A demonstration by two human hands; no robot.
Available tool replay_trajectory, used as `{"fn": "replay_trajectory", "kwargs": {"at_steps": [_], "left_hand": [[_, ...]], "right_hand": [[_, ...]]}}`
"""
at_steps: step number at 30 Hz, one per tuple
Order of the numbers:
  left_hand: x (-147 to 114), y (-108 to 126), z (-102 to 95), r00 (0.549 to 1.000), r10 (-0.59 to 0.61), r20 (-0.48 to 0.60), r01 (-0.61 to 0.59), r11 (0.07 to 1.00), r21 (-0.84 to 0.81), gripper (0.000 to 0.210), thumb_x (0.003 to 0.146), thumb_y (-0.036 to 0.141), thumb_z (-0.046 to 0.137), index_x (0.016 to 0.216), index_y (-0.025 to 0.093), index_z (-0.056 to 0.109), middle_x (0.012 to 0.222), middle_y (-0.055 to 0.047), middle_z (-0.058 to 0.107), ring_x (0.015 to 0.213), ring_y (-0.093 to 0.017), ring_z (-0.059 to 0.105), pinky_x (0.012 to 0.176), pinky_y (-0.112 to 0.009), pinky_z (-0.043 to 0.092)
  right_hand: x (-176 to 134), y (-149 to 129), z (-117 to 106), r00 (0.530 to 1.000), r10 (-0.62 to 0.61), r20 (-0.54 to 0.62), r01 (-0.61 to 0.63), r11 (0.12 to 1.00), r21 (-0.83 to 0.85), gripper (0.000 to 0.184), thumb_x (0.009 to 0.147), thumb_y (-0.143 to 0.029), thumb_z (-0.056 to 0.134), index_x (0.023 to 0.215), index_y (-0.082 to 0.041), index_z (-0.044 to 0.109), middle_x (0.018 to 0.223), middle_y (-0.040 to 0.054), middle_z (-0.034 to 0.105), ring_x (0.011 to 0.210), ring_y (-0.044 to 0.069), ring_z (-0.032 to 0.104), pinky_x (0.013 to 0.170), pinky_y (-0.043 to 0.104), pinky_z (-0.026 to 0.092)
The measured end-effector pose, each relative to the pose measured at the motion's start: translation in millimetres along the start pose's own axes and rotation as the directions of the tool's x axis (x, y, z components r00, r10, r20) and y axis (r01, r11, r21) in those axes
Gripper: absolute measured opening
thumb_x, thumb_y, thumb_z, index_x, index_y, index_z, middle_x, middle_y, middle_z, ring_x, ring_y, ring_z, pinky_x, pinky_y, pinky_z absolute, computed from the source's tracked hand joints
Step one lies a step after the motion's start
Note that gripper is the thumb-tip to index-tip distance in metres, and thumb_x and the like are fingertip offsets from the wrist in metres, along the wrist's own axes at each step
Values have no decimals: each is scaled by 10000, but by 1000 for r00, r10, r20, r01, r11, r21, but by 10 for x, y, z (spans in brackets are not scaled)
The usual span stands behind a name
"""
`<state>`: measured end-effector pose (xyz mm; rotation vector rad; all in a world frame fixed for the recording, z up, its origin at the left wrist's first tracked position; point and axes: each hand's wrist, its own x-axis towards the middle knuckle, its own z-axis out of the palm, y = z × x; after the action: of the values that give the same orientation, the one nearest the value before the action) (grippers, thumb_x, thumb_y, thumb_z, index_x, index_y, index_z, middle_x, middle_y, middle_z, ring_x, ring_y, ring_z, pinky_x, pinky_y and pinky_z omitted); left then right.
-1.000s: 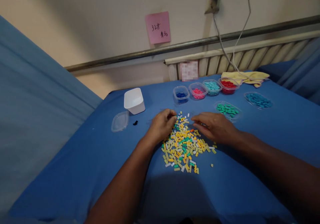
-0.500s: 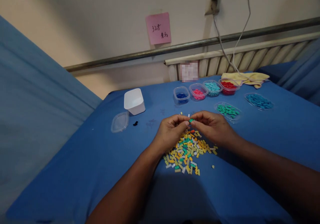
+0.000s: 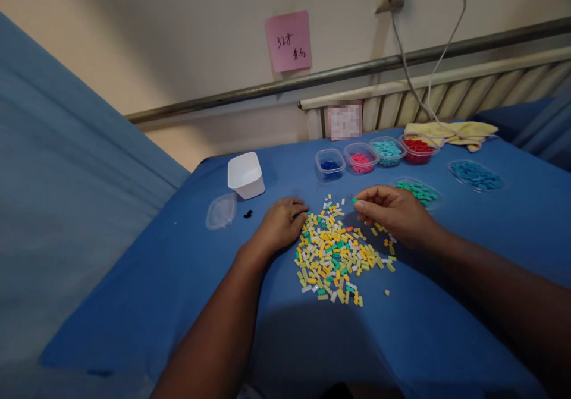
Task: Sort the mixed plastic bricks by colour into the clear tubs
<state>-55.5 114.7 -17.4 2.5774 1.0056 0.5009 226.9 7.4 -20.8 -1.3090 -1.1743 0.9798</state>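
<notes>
A loose pile of small toy building bricks [image 3: 330, 250], mostly yellow with some green, white and orange, lies in the middle of the blue cloth. My right hand [image 3: 395, 211] is above the pile's right side, pinching a small green brick [image 3: 354, 200] between thumb and fingertips. At the left edge of the pile rests my left hand [image 3: 282, 225], its fingers lying loosely on the cloth beside the bricks, with no brick visible in it. Just behind my right hand is a clear tray of green bricks [image 3: 417, 192], partly hidden by that hand.
Along the back stand clear tubs of dark blue [image 3: 330, 166], pink [image 3: 361, 161], light blue [image 3: 387, 150] and red bricks [image 3: 418, 149]. A lid with blue bricks [image 3: 476, 176] lies right. On the left are a white tub [image 3: 246, 176], a clear lid [image 3: 222, 211] and a black piece [image 3: 248, 214].
My hands have parted. The left has let go of the green brick and moved left to the pile's edge; the right has kept the brick and shifted slightly right. The view has shifted a little.
</notes>
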Motion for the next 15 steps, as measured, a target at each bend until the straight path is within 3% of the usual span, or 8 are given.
{"fn": "replay_trajectory", "kwargs": {"at_steps": [4, 7, 11, 13, 15], "left_hand": [[19, 83, 76, 1000, -6, -1, 6, 1000, 14, 235, 980, 202, 586, 1070, 187, 803, 1172, -123, 774, 1118, -289, 697, 1043, -476, 536], [24, 159, 58, 998, -63, -16, 63, 998, 14, 194, 926, 181, 593, 1021, 189, 761, 1074, -111, 761, 1011, -280, 685, 950, -447, 542], [13, 225, 23, 988, -131, -86, 130, 991, -9, 188, 923, 213, 609, 1054, 201, 744, 1054, -102, 758, 944, -270, 671, 942, -442, 528], [9, 254, 19, 978, -157, -138, 152, 987, -49, 203, 939, 244, 614, 1094, 209, 741, 1064, -94, 766, 936, -262, 676, 937, -428, 524], [7, 288, 21, 972, -166, -164, 154, 984, -84, 207, 966, 283, 606, 1110, 217, 740, 1061, -83, 772, 928, -253, 685, 910, -406, 520]], "right_hand": [[91, 37, -351, 983, -181, 2, 172, 928, -329, 337, 888, -545, 780, 997, -226, 801, 847, 59, 803, 716, 219, 731, 647, 335, 558], [201, 54, -746, 940, -341, -34, 221, 680, -699, 242, 934, -433, 718, 1046, -240, 812, 931, 74, 822, 831, 264, 753, 732, 373, 547], [308, 63, -1084, 971, -235, -42, 39, 331, -943, 221, 961, -344, 672, 1071, -212, 811, 986, 115, 826, 832, 288, 737, 698, 380, 466], [331, 71, -1140, 987, -159, -35, 4, 241, -970, 228, 971, -337, 655, 1073, -212, 815, 994, 118, 829, 826, 288, 736, 671, 373, 427], [342, 87, -1162, 992, -124, -26, 1, 210, -978, 236, 969, -329, 643, 1076, -217, 820, 1007, 113, 835, 843, 289, 744, 661, 367, 414]]}}
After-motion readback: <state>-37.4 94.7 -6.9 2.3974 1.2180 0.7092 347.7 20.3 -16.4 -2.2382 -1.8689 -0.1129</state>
